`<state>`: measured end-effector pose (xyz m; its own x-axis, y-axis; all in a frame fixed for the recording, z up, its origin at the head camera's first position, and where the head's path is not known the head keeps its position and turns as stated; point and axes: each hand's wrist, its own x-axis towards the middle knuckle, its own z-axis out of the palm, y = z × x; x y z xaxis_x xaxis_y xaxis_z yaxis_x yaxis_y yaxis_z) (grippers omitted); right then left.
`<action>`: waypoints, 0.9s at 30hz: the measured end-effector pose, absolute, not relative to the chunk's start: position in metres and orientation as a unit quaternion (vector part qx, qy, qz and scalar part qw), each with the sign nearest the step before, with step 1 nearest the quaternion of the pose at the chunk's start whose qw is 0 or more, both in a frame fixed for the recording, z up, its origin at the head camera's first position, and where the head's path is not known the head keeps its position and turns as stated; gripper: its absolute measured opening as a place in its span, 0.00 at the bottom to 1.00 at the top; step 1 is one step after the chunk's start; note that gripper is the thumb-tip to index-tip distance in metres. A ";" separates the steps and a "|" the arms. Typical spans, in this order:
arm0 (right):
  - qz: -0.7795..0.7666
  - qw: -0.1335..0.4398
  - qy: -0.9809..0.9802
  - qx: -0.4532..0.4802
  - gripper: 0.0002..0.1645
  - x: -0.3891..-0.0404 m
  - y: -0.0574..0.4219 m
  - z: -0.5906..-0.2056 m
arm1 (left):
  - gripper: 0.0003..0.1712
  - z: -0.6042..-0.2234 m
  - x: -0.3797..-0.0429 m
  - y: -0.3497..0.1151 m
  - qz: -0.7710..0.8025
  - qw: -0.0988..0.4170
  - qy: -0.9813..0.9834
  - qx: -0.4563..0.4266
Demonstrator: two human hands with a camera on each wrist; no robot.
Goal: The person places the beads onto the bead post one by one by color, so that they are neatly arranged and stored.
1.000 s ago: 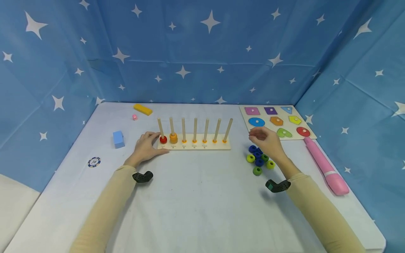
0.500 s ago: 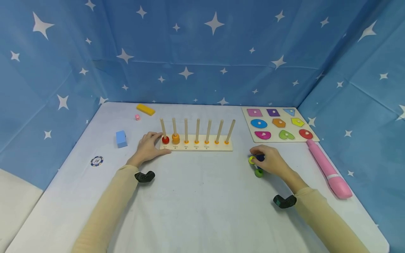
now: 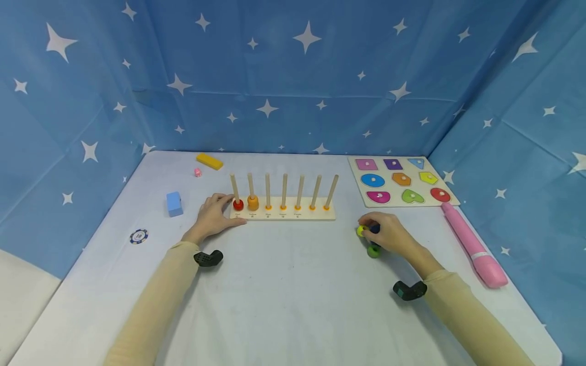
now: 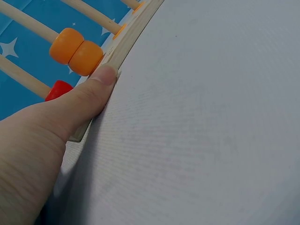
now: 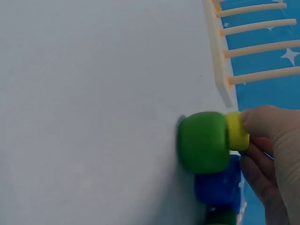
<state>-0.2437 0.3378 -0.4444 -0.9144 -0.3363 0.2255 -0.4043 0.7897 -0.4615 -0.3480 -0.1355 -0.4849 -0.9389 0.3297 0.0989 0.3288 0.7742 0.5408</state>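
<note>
A person's left hand [image 3: 212, 216] grips the left end of a 7-peg board [image 3: 316, 215] on a white table [image 3: 293, 295]. To the board's right, the right hand [image 3: 389, 231] has narrowly curled fingers, thumb touching a yellow bead [image 5: 238, 136]; whether it pinches a bead is unclear. The right wrist view shows blue beads [image 5: 215, 185] beside a green bead [image 5: 204, 140]; overhead, the hand mostly covers the blue.

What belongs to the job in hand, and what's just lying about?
Likely the job:
pegboard, held by left hand
yellow bead, pinched by right hand
red bead
orange beads
blue beads
green beads

Lying about:
shape puzzle
pink umbrella
poker chip
blue block
yellow block
small pink object
</note>
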 end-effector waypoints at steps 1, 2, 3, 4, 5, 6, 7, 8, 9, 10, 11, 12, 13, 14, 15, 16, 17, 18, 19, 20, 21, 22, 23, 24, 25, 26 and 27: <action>0.268 0.068 -0.941 0.194 0.15 -0.244 0.337 -0.443 | 0.58 -0.485 -0.348 -0.135 0.287 0.001 0.942 0.175; 0.276 0.073 -0.939 0.192 0.15 -0.246 0.336 -0.440 | 0.58 -0.485 -0.348 -0.135 0.288 0.000 0.942 0.174; 0.284 0.078 -0.937 0.190 0.15 -0.247 0.335 -0.438 | 0.58 -0.485 -0.348 -0.135 0.287 0.000 0.942 0.174; 0.294 0.084 -0.933 0.188 0.15 -0.249 0.334 -0.434 | 0.58 -0.485 -0.348 -0.135 0.287 0.001 0.942 0.175; 0.302 0.090 -0.930 0.187 0.15 -0.251 0.333 -0.431 | 0.58 -0.485 -0.348 -0.135 0.287 0.001 0.942 0.174; 0.309 0.098 -0.928 0.183 0.15 -0.254 0.332 -0.426 | 0.58 -0.485 -0.347 -0.135 0.286 0.001 0.942 0.175; 0.318 0.106 -0.925 0.181 0.15 -0.256 0.330 -0.422 | 0.57 -0.484 -0.347 -0.135 0.287 0.001 0.942 0.173; 0.325 0.116 -0.921 0.180 0.15 -0.259 0.329 -0.417 | 0.57 -0.484 -0.347 -0.135 0.286 0.001 0.942 0.174; 0.331 0.127 -0.918 0.179 0.15 -0.263 0.326 -0.411 | 0.57 -0.484 -0.347 -0.135 0.286 0.001 0.942 0.174; 0.339 0.138 -0.913 0.182 0.15 -0.267 0.324 -0.404 | 0.57 -0.483 -0.347 -0.135 0.286 0.002 0.942 0.173; 0.343 0.152 -0.908 0.185 0.15 -0.271 0.321 -0.398 | 0.57 -0.483 -0.347 -0.135 0.286 0.002 0.943 0.172; 0.348 0.164 -0.904 0.188 0.15 -0.275 0.318 -0.391 | 0.57 -0.483 -0.347 -0.135 0.286 0.002 0.943 0.172; 0.352 0.177 -0.899 0.192 0.15 -0.279 0.314 -0.385 | 0.57 -0.483 -0.347 -0.134 0.286 0.003 0.943 0.171; 0.356 0.190 -0.894 0.196 0.15 -0.282 0.311 -0.378 | 0.57 -0.483 -0.347 -0.134 0.287 0.004 0.943 0.171; 0.358 0.202 -0.890 0.199 0.15 -0.286 0.306 -0.372 | 0.57 -0.483 -0.347 -0.133 0.288 0.005 0.942 0.170; 0.360 0.212 -0.886 0.202 0.15 -0.291 0.302 -0.367 | 0.57 -0.483 -0.347 -0.134 0.288 0.005 0.942 0.169; 0.360 0.220 -0.883 0.203 0.16 -0.294 0.296 -0.363 | 0.57 -0.483 -0.347 -0.134 0.288 0.004 0.942 0.170; 0.360 0.228 -0.881 0.206 0.16 -0.298 0.291 -0.359 | 0.57 -0.483 -0.347 -0.134 0.288 0.004 0.942 0.170; 0.361 0.234 -0.878 0.209 0.16 -0.302 0.285 -0.355 | 0.57 -0.484 -0.347 -0.134 0.290 0.004 0.942 0.170; 0.362 0.237 -0.876 0.213 0.16 -0.305 0.278 -0.352 | 0.57 -0.484 -0.347 -0.135 0.290 0.003 0.942 0.170; 0.361 0.240 -0.875 0.217 0.16 -0.308 0.272 -0.350 | 0.58 -0.484 -0.347 -0.135 0.290 0.003 0.942 0.170; 0.364 0.239 -0.873 0.221 0.16 -0.311 0.265 -0.347 | 0.58 -0.484 -0.347 -0.135 0.290 0.003 0.942 0.171; 0.368 0.237 -0.870 0.226 0.16 -0.314 0.258 -0.345 | 0.58 -0.484 -0.347 -0.135 0.290 0.003 0.942 0.171; 0.372 0.234 -0.868 0.232 0.16 -0.317 0.251 -0.344 | 0.58 -0.483 -0.347 -0.135 0.290 0.004 0.942 0.170; 0.377 0.229 -0.865 0.239 0.16 -0.320 0.244 -0.343 | 0.58 -0.483 -0.347 -0.135 0.291 0.004 0.941 0.171; 0.380 0.224 -0.864 0.242 0.16 -0.322 0.237 -0.343 | 0.58 -0.483 -0.347 -0.134 0.290 0.005 0.942 0.171; 0.383 0.218 -0.863 0.245 0.16 -0.325 0.229 -0.343 | 0.57 -0.484 -0.347 -0.134 0.291 0.006 0.941 0.171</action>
